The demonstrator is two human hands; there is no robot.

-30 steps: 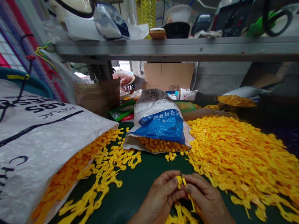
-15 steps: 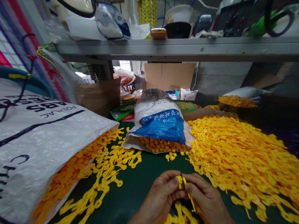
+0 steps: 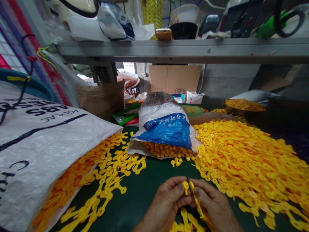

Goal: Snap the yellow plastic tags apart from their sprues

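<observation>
My left hand [image 3: 162, 207] and my right hand [image 3: 213, 208] are close together at the bottom of the view, with the fingertips almost meeting. The left pinches the round end of a yellow plastic piece [image 3: 185, 187]. The right pinches a longer yellow plastic strip [image 3: 196, 199] that hangs down past its fingers. Under my hands lies a small tangle of yellow plastic links [image 3: 186, 223]. A large heap of the same yellow pieces [image 3: 247, 167] spreads to the right over the green work surface [image 3: 146, 184].
At left, a white woven ABS sack [image 3: 36, 147] spills orange-yellow links. A white and blue bag [image 3: 165, 129] lies ahead, also spilling pieces. Behind stand a grey metal shelf edge [image 3: 182, 47] with clutter on top, a cardboard box [image 3: 100, 101], and a tray of yellow pieces [image 3: 244, 105].
The two yellow pieces between my fingers have separated slightly, and the right hand's strip now tilts further down and to the right. The heap and bags have not moved.
</observation>
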